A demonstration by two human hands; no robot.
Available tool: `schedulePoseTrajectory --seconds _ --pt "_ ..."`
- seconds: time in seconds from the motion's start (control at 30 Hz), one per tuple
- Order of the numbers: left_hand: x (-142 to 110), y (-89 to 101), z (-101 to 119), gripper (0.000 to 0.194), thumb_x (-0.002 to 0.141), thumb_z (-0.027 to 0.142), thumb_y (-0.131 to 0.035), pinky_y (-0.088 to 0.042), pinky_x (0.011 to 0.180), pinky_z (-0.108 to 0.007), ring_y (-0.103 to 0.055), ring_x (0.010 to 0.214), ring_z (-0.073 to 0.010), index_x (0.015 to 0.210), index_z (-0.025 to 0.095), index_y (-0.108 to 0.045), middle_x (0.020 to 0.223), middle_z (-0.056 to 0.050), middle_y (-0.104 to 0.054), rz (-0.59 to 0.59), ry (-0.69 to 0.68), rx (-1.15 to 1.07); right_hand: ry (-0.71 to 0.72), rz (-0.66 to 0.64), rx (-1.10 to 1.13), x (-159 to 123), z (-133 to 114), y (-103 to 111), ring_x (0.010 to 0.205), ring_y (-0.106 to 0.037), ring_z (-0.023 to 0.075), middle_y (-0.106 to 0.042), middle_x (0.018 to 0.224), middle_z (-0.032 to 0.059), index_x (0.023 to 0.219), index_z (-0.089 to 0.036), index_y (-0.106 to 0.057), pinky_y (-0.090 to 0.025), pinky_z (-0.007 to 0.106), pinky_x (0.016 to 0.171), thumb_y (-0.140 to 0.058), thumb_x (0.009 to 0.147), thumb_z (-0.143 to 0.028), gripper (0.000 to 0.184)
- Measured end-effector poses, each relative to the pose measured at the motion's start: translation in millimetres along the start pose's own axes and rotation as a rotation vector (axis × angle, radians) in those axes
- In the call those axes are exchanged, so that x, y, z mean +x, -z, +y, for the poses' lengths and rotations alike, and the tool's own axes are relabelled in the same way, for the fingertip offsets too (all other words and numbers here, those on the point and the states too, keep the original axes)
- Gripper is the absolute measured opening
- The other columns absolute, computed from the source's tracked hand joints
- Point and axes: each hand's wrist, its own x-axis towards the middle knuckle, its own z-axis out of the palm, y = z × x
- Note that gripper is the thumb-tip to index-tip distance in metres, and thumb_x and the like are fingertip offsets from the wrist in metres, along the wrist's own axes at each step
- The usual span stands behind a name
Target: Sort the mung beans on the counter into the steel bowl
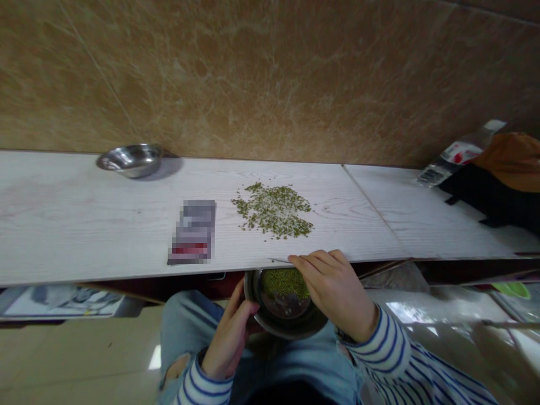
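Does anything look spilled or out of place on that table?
Yes, possibly: small green beans lie loose on the table, with strays around the pile. One dark speck sits apart near the front edge, by the right hand. The scatter may be deliberate.

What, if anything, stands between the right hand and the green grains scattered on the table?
Nothing visible: only tabletop lies between the right hand and the scattered green grains. The thin tool it holds points left near the edge.

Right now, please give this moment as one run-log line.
left hand: holds metal bowl, green grains inside; right hand: holds thin tool; counter: scattered grains, mostly green
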Motion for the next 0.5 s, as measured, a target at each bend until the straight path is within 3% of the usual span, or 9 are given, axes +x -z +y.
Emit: schedulePoseTrajectory --seconds 0.23,0.5 --pt "1.4 5.0 1.9 0.068 0.067 0.021 -0.061 -0.047 0.060 -0.028 -0.062 0.088 -0.0219 0.133 0.024 -0.049 0.119 -0.007 -0.065 -0.022 -0.010 -0.018 -0.015 0.028 -0.024 -6.2 10.4 8.8 0.088 -0.056 0.0167 -0.069 0.096 0.0044 0.116 -0.018 -0.058 -0.032 0.032 0.076 -0.047 0.090 -0.014 0.028" --pt "3.2 9.6 -0.4 0.067 0.069 0.021 -0.059 -0.045 0.058 -0.027 -0.058 0.097 -0.0242 0.135 0.024 -0.047 0.128 -0.007 -0.059 -0.024 0.001 -0.006 -0.111 0.017 -0.102 15.5 39.5 -7.5 0.088 -0.058 0.0169 -0.070 0.093 0.0039 0.115 -0.018 -0.059 -0.031 0.031 0.073 -0.046 0.092 -0.015 0.028"
